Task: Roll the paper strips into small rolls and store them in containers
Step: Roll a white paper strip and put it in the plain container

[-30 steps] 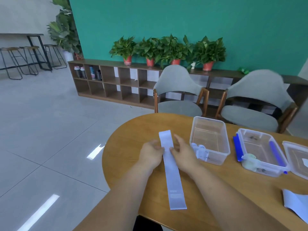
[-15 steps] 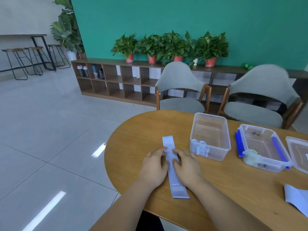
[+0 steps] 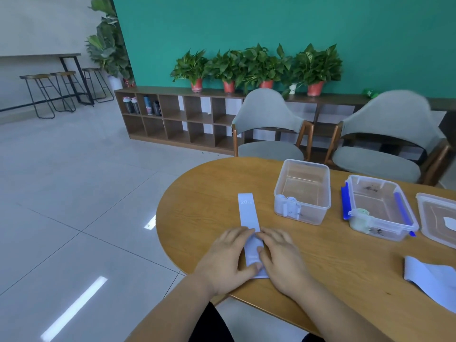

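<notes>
Rolling has barely begun on this piece: the paper strip [image 3: 248, 213] lies flat and full length on the bench [image 3: 197, 193], running from the far side toward the person, with no curl showing at its near end yet. The left hand [image 3: 229, 257] and right hand [image 3: 283, 257] rest on either side of it, fingers fairly straight and pressing down, both thumbs touching the strip's near end; neither hand is clenched round anything. Some work looks done, since a few white rolls [image 3: 287, 206] stand in the near left corner of the clear container [image 3: 326, 183], and a pale roll [image 3: 361, 213] sits in the blue-clipped container [image 3: 370, 179] to its right. More loose strips [image 3: 429, 275] wait at the near right, so I judge most of the task is left. Compared with a second ago, the hands have slid from the strip's far half down to its near end.
</notes>
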Tool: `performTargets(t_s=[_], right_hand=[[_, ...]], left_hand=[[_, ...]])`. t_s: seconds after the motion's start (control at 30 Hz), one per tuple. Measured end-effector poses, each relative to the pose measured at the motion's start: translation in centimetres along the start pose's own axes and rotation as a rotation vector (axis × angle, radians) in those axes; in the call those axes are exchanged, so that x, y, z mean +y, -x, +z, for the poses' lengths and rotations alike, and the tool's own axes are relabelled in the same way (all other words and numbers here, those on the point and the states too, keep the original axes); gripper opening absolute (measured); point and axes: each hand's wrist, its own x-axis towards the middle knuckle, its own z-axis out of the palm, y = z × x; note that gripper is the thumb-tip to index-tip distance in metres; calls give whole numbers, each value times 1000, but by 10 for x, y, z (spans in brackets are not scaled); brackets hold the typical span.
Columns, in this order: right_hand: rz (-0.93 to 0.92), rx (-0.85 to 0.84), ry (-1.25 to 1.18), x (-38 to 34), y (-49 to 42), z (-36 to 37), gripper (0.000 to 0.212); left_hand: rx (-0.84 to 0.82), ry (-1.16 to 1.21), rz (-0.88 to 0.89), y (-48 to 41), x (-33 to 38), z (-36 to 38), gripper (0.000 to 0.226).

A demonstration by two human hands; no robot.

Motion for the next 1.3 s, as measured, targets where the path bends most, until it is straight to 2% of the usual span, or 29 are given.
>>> performTargets(t_s=[0.13,0.27,0.47,0.63,0.87,1.0,1.3], right_hand=[[1,60,-65,2,1,1,40],[36,145,-181,3,4,-3,32],[15,165,-208,5,2,-2,26],[35,163,-228,3,1,-3,26],[-26,178,-216,-4,5,-6,23],[-91,171,-155,-2,8,-4,12],[-108,174,-49,-8,12,-6,11]], left_hand=[[22,-31,54,1,9,0,82],[121,-32,106,5,8,1,64],[198,-5,248,6,6,9,33],[213,78,154,5,-1,9,12],[236,175,12,3,-11,8,11],[284,180,-36,1,-12,7,16],[249,184,-41,1,-12,5,7]])
